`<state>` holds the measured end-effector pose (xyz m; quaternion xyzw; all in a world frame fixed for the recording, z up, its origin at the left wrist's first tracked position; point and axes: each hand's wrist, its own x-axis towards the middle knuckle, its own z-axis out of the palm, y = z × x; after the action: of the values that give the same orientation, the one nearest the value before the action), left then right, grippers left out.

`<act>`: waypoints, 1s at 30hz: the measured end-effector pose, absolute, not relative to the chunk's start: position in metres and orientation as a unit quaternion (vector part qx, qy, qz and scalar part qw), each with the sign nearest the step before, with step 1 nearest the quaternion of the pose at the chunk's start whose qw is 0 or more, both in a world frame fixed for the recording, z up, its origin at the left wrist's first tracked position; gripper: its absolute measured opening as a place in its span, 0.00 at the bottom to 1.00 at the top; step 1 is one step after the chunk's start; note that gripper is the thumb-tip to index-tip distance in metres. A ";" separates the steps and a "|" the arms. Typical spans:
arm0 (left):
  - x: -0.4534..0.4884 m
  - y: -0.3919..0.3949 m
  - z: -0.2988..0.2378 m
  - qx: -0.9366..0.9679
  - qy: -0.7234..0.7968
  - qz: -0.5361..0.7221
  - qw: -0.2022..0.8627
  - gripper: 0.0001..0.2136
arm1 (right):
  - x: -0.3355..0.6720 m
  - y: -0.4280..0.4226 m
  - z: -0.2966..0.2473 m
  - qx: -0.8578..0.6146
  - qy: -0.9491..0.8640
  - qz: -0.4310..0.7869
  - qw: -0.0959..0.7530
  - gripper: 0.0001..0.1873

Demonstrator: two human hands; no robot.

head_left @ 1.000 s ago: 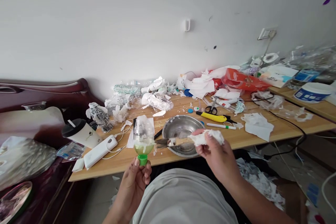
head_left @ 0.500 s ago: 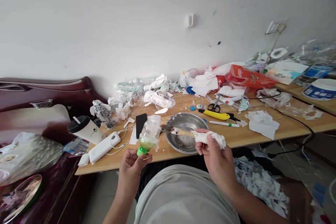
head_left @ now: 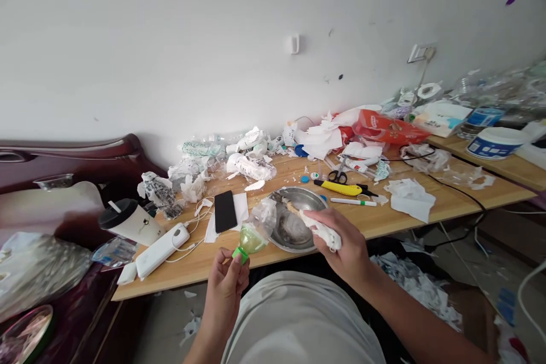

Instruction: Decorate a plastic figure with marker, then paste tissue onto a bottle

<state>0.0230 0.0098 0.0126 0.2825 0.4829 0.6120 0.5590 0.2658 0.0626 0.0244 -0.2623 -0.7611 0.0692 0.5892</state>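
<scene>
- Wooden desk (head_left: 187, 264): steel bowl (head_left: 316, 203), twelve o'clock.
- Left hand (head_left: 228, 277) pinches bottle (head_left: 255, 237) by green cap (head_left: 241, 254); right hand (head_left: 347, 240) clamps brush (head_left: 294, 210).
- Apparently loading brush; next stroke calls for steady bottle.

1. Gen. light: diffuse, mod. bright, cool-neutral; wall (head_left: 191, 40) pale grey, fairly even, brightest approx. low ctr.
2. Dir.: appar. from L; hook (head_left: 292, 44) throws soft shadow to R.
3. Shadows: soft-edged on worktop (head_left: 145, 287); area beneath much dimmer, detail partly lost. Extreme top R corner darkened.
4. Glare: sheen along dk red headboard (head_left: 72, 153); mild reflections in metal bowl (head_left: 316, 203); bottle (head_left: 256, 233) translucent, upper outline hard to read.
5. Focus: ctr. reasonably clear; right grip (head_left: 347, 247) slightly soft; plastic heap (head_left: 503, 94) at far R smeary.
6. Distortion: wide-angle; stretch twd. edges, esp. lower corners; ht. squeezed.
</scene>
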 end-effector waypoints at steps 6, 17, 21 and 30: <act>0.022 0.006 0.018 0.295 0.500 0.610 0.539 0.22 | 0.270 0.060 0.032 -0.147 -0.817 0.072 0.553 0.19; 0.037 0.005 0.013 0.303 0.521 0.598 0.528 0.23 | 0.263 0.073 0.036 -0.219 -0.787 0.052 0.575 0.15; 0.041 0.003 0.012 0.299 0.518 0.610 0.520 0.24 | 0.262 0.063 0.029 -0.165 -0.829 0.084 0.527 0.18; 0.036 -0.003 0.012 0.353 0.532 0.608 0.472 0.22 | 0.272 0.058 0.027 -0.215 -0.799 0.063 0.558 0.20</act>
<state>0.0359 -0.0026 0.0123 0.3528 0.5316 0.6084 0.4721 0.2723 0.0585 0.0274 -0.2152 -0.7987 0.0634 0.5583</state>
